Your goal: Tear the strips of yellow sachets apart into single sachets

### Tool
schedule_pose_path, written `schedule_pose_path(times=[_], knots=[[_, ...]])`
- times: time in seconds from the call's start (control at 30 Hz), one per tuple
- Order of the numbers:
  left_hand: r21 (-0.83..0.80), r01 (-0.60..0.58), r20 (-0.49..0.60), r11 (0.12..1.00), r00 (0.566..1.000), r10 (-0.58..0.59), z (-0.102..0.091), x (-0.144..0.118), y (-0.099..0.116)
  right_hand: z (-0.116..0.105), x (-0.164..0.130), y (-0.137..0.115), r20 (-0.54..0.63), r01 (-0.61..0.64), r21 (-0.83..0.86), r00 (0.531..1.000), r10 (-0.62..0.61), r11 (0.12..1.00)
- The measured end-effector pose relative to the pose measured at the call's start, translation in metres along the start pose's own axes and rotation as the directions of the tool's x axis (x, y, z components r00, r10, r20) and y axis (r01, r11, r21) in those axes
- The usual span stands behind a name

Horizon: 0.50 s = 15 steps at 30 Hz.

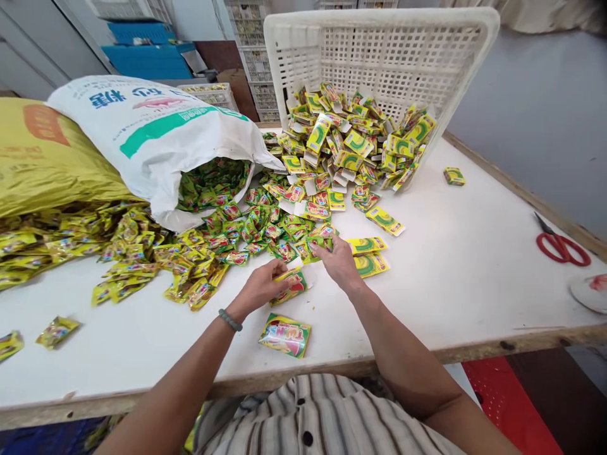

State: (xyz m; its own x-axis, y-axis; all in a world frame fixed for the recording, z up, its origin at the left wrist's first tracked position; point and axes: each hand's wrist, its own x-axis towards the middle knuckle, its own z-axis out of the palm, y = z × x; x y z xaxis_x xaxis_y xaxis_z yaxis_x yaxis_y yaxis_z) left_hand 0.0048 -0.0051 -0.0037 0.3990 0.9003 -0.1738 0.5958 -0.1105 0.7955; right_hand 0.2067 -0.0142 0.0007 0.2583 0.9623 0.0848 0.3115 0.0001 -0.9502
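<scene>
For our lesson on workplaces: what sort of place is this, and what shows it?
Probably a packing workshop: a tipped white crate spills small printed cartons, an open white sack spills wrapped green packets, and more crates stand stacked behind.

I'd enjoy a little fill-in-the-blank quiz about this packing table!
1. The scissors have ____ handles.
2. The left hand holds a box, and a bracelet circles the ____ wrist.
3. The sack left of the white sack is ____.

Missing words: red; left; yellow.
</scene>
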Motion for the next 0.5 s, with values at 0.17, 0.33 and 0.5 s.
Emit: schedule_pose_path(times=[0.17,0.33,0.5], knots=[[-0.593,0.091,-0.114,0.8,0.974,-0.195,0.014,-0.008,-0.007,0.001,0.001,0.0,0.062,-0.097,-0.027,0.993,0.099,0.995],[-0.668,0.021,-0.162,0.744,0.972,-0.172,0.013,-0.011,-0.005,-0.001,0.001,-0.001,0.203,-0.072,-0.245,0.971,0.123,0.967],[-0.734,0.063,-0.052,0.676,0.988,-0.148,0.014,-0.013,-0.004,0.004,-0.003,-0.002,0.282,-0.002,-0.195,0.958,0.058,0.981]])
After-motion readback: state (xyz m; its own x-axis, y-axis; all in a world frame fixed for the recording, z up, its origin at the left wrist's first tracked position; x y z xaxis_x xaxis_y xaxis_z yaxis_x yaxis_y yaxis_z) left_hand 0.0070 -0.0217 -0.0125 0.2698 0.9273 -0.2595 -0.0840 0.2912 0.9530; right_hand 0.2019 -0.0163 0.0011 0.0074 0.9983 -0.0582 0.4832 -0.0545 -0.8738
